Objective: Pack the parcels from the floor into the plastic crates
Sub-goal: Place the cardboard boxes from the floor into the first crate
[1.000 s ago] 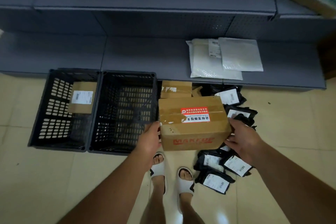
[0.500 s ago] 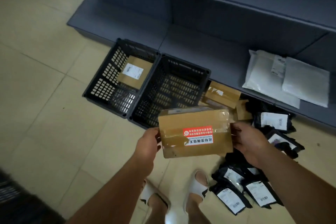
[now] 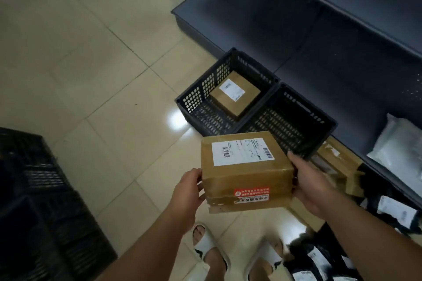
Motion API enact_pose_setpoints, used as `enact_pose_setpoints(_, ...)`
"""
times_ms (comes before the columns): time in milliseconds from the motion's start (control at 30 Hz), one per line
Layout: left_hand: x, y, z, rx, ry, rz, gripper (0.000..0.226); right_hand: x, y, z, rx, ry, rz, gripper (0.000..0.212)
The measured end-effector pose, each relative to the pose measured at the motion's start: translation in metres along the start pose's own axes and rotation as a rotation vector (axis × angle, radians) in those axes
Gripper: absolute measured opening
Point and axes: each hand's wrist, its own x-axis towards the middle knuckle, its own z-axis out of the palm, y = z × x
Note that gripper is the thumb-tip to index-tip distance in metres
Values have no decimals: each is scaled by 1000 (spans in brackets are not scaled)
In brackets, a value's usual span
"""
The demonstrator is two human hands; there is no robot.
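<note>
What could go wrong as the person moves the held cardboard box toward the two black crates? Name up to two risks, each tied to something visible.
1. The cardboard box is held only by the left hand and right hand at its sides, nothing visibly beneath; it might slip.
2. The left crate already holds a small parcel, so the box may land on it; the right crate looks safer.

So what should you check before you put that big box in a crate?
1. Left hand holds the big box: ok.
2. Right hand holds its other side: ok.
3. Near crate has room: ok, nothing shows inside.
4. Far crate has room: cannot tell, a small box lies in it.
5. Box is over a crate: not ok, it is short of the near crate.
</note>
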Motion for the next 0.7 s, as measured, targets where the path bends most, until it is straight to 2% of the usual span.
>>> enact_pose_setpoints(100, 3, 16, -44, -51, 12, 12, 31, -1, -9, 47, -109, -30, -1, 46)
enact_pose_setpoints(233, 13, 28, -94, -147, 82, 4, 32, -3, -25, 113, -249, -88, -69, 34)
enact_pose_setpoints(367, 23, 35, -133, -223, 135, -8, 38, 9, -31, 170, -426, -118, -156, 32)
enact_pose_setpoints(700, 64, 68, -200, -343, 324, -15, 26, 41, -84, 298, -630, -305, -202, 15)
